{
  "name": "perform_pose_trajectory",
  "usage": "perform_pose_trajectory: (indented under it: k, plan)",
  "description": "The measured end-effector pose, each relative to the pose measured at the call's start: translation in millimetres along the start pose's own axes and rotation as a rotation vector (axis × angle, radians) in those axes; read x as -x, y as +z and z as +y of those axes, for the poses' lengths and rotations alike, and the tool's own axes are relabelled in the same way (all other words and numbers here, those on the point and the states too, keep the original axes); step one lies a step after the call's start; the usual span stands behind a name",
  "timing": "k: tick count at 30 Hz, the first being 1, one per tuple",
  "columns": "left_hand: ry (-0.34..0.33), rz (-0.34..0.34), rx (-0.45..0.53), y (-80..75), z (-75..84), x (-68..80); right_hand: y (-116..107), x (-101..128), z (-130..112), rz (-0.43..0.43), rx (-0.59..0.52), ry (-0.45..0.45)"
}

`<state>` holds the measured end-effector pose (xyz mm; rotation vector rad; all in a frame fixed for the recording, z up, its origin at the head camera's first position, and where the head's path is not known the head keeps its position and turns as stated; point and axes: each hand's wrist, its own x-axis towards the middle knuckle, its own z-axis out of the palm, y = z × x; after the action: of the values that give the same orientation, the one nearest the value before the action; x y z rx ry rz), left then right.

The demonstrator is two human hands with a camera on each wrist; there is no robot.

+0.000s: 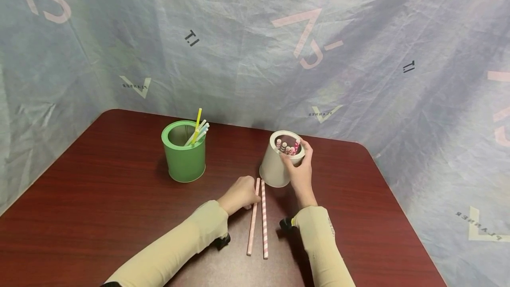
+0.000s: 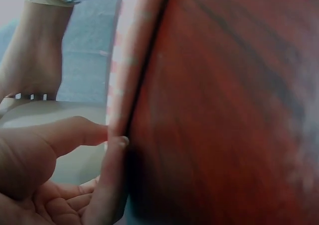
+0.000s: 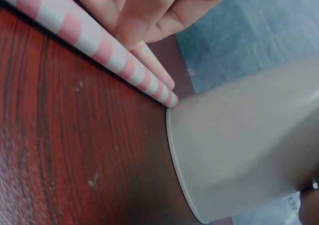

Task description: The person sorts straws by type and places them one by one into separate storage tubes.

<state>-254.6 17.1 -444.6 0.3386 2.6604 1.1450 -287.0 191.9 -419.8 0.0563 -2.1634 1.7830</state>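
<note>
My left hand (image 1: 240, 193) pinches a pale pink paper straw (image 1: 253, 230) near its far end, between thumb and finger. Beside it on the table lies a pink-and-white striped paper straw (image 1: 265, 227), its far end right at the base of a white can (image 1: 272, 168). That can leans slightly in the head view, and my right hand (image 1: 301, 176) grips it by the rim, thumb in front and fingers round the far side. Several pink and dark patterned straws (image 1: 279, 144) stand inside. In the left wrist view, the thumb and fingertip meet at the straw (image 2: 124, 75).
A green can (image 1: 185, 160) stands at the left, with several straws in yellow, white and light blue (image 1: 198, 127) leaning at its right side. Behind the dark red wooden table (image 1: 99, 198) hangs a grey printed cloth (image 1: 239, 56).
</note>
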Motion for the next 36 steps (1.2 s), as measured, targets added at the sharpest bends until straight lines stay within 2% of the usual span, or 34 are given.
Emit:
perform_pose_trajectory:
  k: [5,11,15,20,24,29,36]
  plan:
    - [-0.001,-0.006,-0.016,1.1,1.5,-1.5,-0.7,-0.3,1.7,0.003,0.005,-0.002]
    - [-0.039,-0.029,0.058,-2.5,-0.6,-1.2,-1.0,-0.8,3.0,0.006,0.003,-0.01]
    - [-0.033,0.017,0.12,-10.4,-3.7,-1.3,-0.7,-0.3,2.4,0.01,0.009,-0.011]
    - [-0.015,0.105,0.298,-29.5,2.1,-2.7,-1.1,-1.2,2.0,0.012,-0.001,-0.006]
    - [0.047,0.202,0.406,-45.7,12.5,-1.5,-1.8,-1.8,1.9,0.005,0.008,0.01]
    - [0.169,0.324,0.522,-60.1,25.7,4.0,-1.8,-1.0,-1.5,-0.013,0.021,0.03]
    - [0.347,0.47,0.649,-70.4,41.2,11.8,0.0,10.8,-30.7,-0.014,0.029,0.018]
